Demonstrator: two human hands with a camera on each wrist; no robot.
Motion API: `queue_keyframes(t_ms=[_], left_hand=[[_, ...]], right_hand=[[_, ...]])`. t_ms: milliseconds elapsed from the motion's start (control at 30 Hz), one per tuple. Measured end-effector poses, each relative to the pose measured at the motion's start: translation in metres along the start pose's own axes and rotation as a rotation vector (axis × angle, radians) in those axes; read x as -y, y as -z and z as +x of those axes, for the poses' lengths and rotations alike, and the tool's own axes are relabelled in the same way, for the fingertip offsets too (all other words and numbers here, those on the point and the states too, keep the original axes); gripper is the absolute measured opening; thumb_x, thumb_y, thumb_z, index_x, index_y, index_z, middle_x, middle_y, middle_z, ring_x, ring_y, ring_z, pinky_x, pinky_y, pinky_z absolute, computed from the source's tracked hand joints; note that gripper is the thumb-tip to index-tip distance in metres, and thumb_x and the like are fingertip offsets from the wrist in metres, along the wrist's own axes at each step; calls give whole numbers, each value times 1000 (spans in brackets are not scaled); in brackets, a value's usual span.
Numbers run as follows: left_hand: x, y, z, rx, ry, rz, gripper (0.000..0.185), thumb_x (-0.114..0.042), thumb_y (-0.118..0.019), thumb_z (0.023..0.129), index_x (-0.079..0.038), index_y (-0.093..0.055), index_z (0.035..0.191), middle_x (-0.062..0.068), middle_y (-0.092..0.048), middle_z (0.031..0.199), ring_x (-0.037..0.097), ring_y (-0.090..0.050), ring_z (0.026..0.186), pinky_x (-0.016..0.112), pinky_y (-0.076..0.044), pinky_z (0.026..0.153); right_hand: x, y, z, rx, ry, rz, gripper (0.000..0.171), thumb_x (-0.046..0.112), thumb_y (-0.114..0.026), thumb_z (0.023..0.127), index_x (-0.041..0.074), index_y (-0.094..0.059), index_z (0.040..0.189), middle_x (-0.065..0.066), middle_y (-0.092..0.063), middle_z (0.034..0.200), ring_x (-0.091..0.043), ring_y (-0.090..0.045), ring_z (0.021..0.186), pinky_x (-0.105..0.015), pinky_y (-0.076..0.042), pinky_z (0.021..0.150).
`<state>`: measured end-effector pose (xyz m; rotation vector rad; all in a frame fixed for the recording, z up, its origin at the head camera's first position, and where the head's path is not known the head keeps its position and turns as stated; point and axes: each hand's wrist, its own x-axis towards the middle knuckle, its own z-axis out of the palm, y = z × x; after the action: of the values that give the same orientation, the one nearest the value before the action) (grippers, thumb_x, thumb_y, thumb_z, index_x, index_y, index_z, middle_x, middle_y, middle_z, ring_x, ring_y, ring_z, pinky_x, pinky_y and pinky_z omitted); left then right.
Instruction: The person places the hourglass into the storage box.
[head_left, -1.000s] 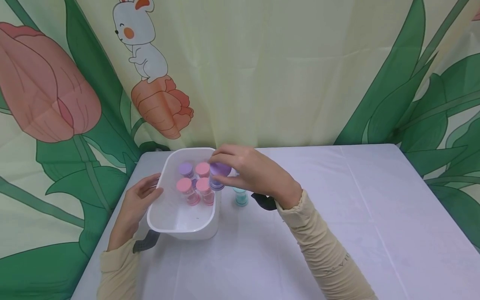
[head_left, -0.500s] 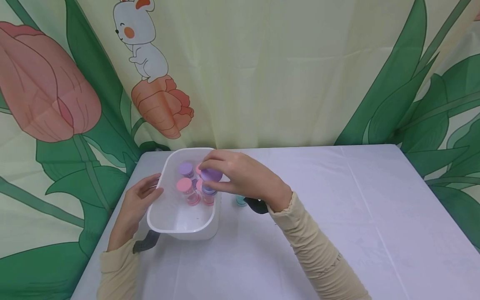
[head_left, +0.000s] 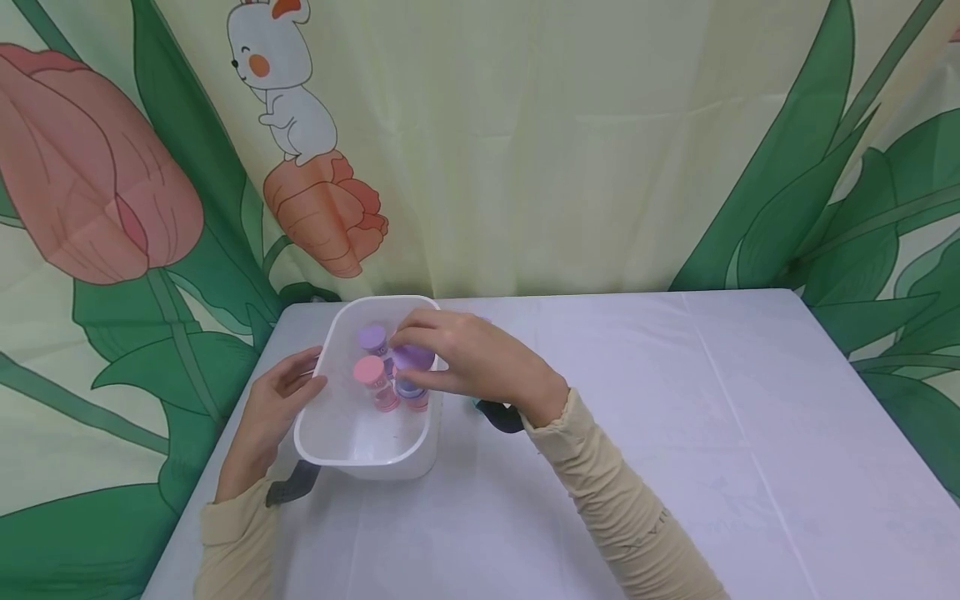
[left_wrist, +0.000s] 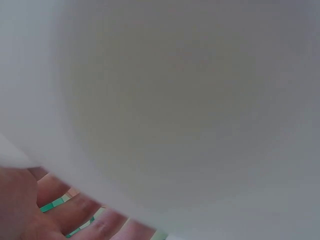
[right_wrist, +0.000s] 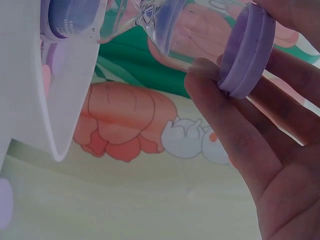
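Observation:
My right hand [head_left: 472, 354] pinches a sand timer by its purple end cap [head_left: 413, 357], over the right side of a white bin [head_left: 360, 446]. In the right wrist view, the timer's clear waisted glass [right_wrist: 185, 35] runs from the lilac cap at my fingers to a second purple end by the bin's rim. Inside the bin stand a pink-capped sand timer [head_left: 371, 369] and a purple-capped one [head_left: 372, 337]; others are mostly hidden behind my right hand. My left hand [head_left: 281, 400] holds the bin's left wall, thumb over the rim; the wall fills most of the left wrist view.
A teal timer, mostly hidden behind my right wrist, stands on the table just right of the bin. The white-clothed table [head_left: 637, 433] extends right and forward. A printed curtain [head_left: 562, 167] hangs along the table's back edge.
My right hand has moved left and slightly down with the purple sand timer, from the bin's right rim to over its inside. My left hand and the bin stay put.

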<state>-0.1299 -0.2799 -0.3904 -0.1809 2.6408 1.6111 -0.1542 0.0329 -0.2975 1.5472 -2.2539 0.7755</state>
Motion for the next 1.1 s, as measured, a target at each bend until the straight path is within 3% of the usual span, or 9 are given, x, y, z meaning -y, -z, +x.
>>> queue_keyframes(t_ms=[600,1100], left_hand=[[1,1,1,-3,-5,29,68,-46,-62,95,-17,-39,153,9,-46,152,27,-52,131,43,-46,103],[2,1,2,-5,-2,12,69,-46,-63,95,-17,-39,153,10,-45,153,30,-51,132,49,-45,105]], right_hand=[[-5,-25,-1,49,-21,46,24,16,-76,88,7,-71,110,0,-63,114,-11,-60,109,-14,-48,93],[-10,-45,-3,130,-97,35,28,20,-76,88,11,-72,114,2,-61,99,-6,-57,82,-14,-48,76]])
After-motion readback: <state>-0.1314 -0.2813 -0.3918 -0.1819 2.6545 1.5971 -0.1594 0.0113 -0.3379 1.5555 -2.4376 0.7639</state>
